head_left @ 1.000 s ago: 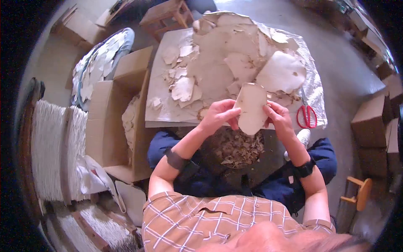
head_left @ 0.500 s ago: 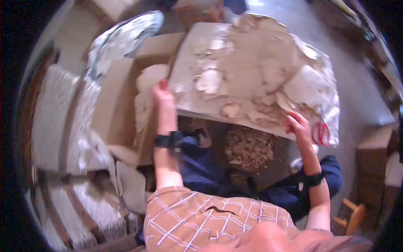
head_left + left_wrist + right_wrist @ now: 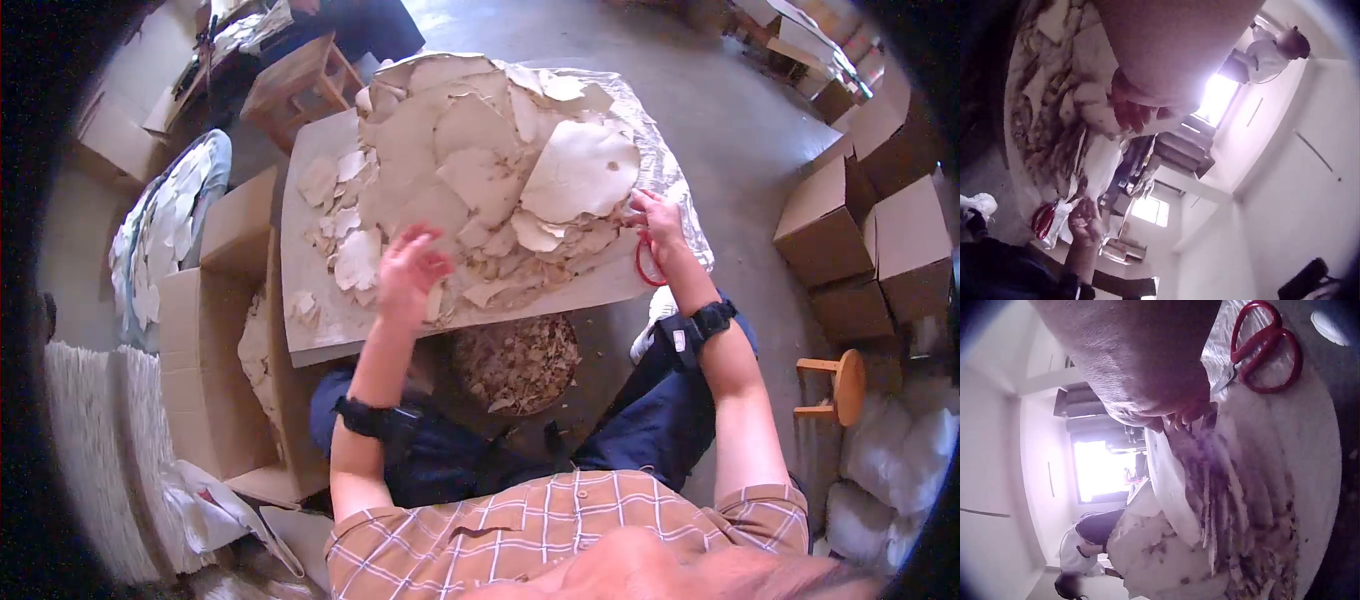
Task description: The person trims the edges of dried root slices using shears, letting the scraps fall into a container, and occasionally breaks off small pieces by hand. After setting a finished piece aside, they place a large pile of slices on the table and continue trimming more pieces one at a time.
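Note:
A heap of pale, flat, dry sheets with browned, ragged edges covers the table. Over its near left part my left hand [image 3: 408,272] hovers with fingers loosely bent and nothing visible in them. My right hand [image 3: 660,222] has its fingertips right at the right edge of a large pale sheet [image 3: 580,170] on top of the heap. In the right wrist view those fingers [image 3: 1175,420] are curled by the sheet's end, partly hidden behind the hand; I cannot tell if they pinch it. Red-handled scissors [image 3: 1266,350] lie beside the right hand, blades partly covered.
Left of the table [image 3: 320,325] stands an open cardboard box [image 3: 195,345] with pale sheets inside. A round container of scraps [image 3: 515,365] sits below the table's near edge. Small pieces [image 3: 355,260] lie on the table's left. Cartons [image 3: 820,215] and a wooden stool [image 3: 848,388] are at right.
Both hands held an oval pale sheet a second ago; the left hand then reached into the box, where a sheet lay. Now it is back over the table, and the right hand has moved to the large sheet's edge.

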The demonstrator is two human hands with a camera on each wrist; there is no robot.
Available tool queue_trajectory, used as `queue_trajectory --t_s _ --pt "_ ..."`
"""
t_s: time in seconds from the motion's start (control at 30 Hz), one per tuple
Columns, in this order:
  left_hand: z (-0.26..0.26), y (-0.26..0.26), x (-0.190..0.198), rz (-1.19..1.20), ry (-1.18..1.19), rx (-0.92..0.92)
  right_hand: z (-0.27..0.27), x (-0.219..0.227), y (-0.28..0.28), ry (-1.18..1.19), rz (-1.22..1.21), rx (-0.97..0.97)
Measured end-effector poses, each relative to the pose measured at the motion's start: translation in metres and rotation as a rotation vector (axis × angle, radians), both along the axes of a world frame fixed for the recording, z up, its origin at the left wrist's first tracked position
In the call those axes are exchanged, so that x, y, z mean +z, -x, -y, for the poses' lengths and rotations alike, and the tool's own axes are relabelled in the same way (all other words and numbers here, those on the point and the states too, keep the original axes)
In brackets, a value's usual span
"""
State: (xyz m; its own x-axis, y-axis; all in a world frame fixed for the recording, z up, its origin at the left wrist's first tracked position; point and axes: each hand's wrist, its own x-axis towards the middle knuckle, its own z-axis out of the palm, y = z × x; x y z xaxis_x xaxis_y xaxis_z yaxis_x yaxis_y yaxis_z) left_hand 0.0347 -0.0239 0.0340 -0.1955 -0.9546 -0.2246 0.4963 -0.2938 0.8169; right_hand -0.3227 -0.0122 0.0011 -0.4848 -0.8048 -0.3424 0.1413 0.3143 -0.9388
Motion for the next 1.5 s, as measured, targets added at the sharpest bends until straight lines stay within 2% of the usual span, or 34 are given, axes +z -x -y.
queue_trajectory --t_s 0.17,0.27,0.4,0.47,0.5,0.53,0.6,0.63,0.67,0.7,0.73,0.77,0.8,0.83,0.87,0.9,0.93,1.0,1.03,1.07,1.13,1.2,1.27,1.33,1.37,1.4,1.47,1.5 --pt "-0.004 0.044 -0.013 0.072 -0.069 -0.267 0.014 -0.004 0.001 0.103 0.072 -0.059" --pt "-0.006 0.06 -0.017 0.139 -0.062 -0.365 0.014 0.012 -0.01 0.088 0.021 -0.048" --pt "-0.011 0.073 -0.019 0.195 -0.088 -0.473 0.005 0.029 -0.021 0.17 0.14 -0.012" --pt "-0.014 0.077 -0.016 0.057 -0.172 -0.543 -0.009 0.053 -0.036 0.344 0.018 0.056" --pt "-0.015 0.077 -0.009 0.06 -0.169 -0.533 -0.017 0.066 -0.042 0.4 -0.055 0.104" --pt "-0.015 0.077 0.001 -0.011 -0.201 -0.525 -0.024 0.066 -0.046 0.402 -0.051 0.114" --pt "-0.012 0.072 0.007 -0.083 -0.239 -0.504 -0.039 0.064 -0.053 0.589 -0.298 0.199" --pt "-0.008 0.065 0.006 -0.396 -0.16 -0.611 -0.047 0.071 -0.061 0.786 -0.374 0.257" --pt "-0.006 0.061 0.007 -0.708 -0.071 -0.71 -0.051 0.074 -0.062 0.78 -0.368 0.264" --pt "-0.007 0.063 0.014 -0.473 -0.176 -0.529 -0.054 0.077 -0.061 0.954 -0.663 0.412" --pt "-0.01 0.064 0.025 -0.442 -0.188 -0.491 -0.058 0.08 -0.061 1.121 -0.965 0.558" --pt "-0.012 0.058 0.019 -0.171 0.072 -0.455 -0.066 0.082 -0.063 1.071 -1.017 0.658" --pt "-0.014 0.053 0.015 0.103 0.33 -0.41 -0.065 0.08 -0.063 1.073 -1.015 0.655" --pt "-0.013 0.054 0.012 0.107 0.33 -0.412 -0.064 0.076 -0.064 1.075 -1.036 0.606" --pt "-0.011 0.055 0.009 0.028 0.211 -0.356 -0.062 0.072 -0.065 1.075 -1.056 0.557" --pt "-0.011 0.055 0.009 -0.051 0.092 -0.3 -0.058 0.07 -0.066 1.008 -1.063 0.4" --pt "-0.011 0.055 0.009 -0.049 0.09 -0.304 -0.057 0.07 -0.066 1.005 -1.062 0.396" --pt "-0.013 0.057 0.01 -0.15 0.056 -0.206 -0.057 0.07 -0.067 0.555 -0.411 0.252" --pt "-0.013 0.057 0.009 -0.151 0.056 -0.215 -0.05 0.059 -0.06 0.514 -0.515 0.206" --pt "-0.011 0.057 0.008 -0.122 0.055 -0.181 -0.045 0.053 -0.049 0.512 -0.52 0.195" --pt "-0.01 0.053 0.005 -0.091 0.052 -0.163 -0.041 0.043 -0.022 0.311 -1.135 0.404" --pt "-0.004 0.049 0.003 0.058 0.013 -0.044 -0.044 0.019 0.014 -0.31 -1.384 0.683" --pt "-0.004 0.046 0.009 0.073 -0.011 -0.02 -0.051 -0.007 0.029 -0.37 -1.412 0.664" --pt "-0.007 0.045 0.015 0.089 -0.039 0.03 -0.059 -0.01 0.024 -0.312 -1.479 0.595" --pt "-0.008 0.044 0.017 0.025 -0.026 -0.002 -0.063 -0.009 0.022 -0.346 -1.371 0.594" --pt "-0.009 0.042 0.019 -0.036 -0.012 -0.032 -0.063 -0.016 0.023 -0.338 -1.371 0.608" --pt "-0.008 0.043 0.02 -0.018 0.021 0.028 -0.062 -0.032 0.03 -0.324 -1.412 0.509" --pt "-0.008 0.044 0.021 -0.007 0.053 0.071 -0.062 -0.03 0.031 -0.3 -1.392 0.527"
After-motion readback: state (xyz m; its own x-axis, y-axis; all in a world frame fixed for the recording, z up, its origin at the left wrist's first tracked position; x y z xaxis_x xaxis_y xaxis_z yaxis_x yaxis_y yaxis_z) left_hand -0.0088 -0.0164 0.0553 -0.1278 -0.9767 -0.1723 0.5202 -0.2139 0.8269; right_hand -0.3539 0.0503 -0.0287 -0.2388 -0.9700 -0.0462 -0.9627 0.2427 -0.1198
